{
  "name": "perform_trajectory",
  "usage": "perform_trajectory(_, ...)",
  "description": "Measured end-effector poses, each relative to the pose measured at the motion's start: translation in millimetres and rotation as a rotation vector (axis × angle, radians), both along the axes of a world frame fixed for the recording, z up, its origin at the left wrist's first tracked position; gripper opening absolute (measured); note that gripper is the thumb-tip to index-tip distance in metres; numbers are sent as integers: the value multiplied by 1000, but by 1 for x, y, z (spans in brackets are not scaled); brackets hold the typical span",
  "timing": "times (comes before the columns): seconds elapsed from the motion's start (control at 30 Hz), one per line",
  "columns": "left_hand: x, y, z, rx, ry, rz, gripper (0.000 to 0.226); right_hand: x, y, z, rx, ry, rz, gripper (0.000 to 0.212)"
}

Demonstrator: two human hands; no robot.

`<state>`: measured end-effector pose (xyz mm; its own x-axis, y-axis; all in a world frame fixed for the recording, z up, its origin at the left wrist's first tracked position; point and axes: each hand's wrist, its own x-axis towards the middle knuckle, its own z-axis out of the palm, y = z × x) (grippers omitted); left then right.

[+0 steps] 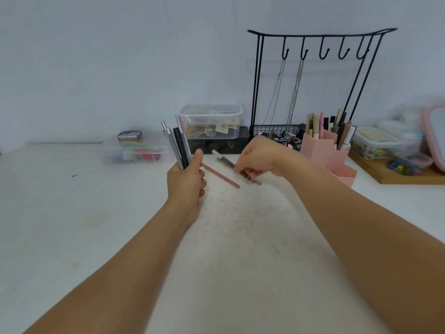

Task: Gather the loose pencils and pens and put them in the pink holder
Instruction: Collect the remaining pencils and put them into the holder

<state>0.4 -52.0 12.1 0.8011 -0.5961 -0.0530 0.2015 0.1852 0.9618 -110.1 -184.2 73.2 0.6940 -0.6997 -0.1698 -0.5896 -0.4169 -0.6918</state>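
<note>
My left hand point(186, 180) grips a bunch of several pens and pencils point(177, 145), held upright above the white table. My right hand point(257, 159) is down on the table with its fingers pinching a dark brown pencil point(226, 163). A pink pencil point(222, 175) lies flat between my two hands, and a white-tipped pen point(217, 153) lies just beyond the brown one. The pink holder point(330, 154) stands to the right of my right hand, with several pens and sticks in it.
A black wire rack point(315, 80) with hooks and hanging chains stands behind the holder. Clear plastic boxes point(212, 121) sit at the back, another clear box point(134, 148) to the left. A wooden tray point(395, 173) with small containers is at the far right.
</note>
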Motion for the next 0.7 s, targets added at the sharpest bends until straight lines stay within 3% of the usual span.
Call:
perform_trajectory(0.1,-1,2,0,-36,-9,-37,37,-5,3,16,245,-313,70,17)
perform_trajectory(0.17,-3,3,1,-53,-7,-71,40,-3,11,22,354,-420,133,19)
perform_trajectory(0.33,-4,0,-2,-77,-28,-181,47,14,35,10,303,-396,251,3)
perform_trajectory(0.5,1,-1,-5,-75,17,-199,27,25,42,-7,159,-388,229,9)
perform_trajectory(0.6,1,-1,-5,-84,9,-196,27,27,43,-11,58,-366,231,7)
perform_trajectory(0.7,-1,1,-3,-69,-21,-162,29,23,39,-6,93,-336,265,3)
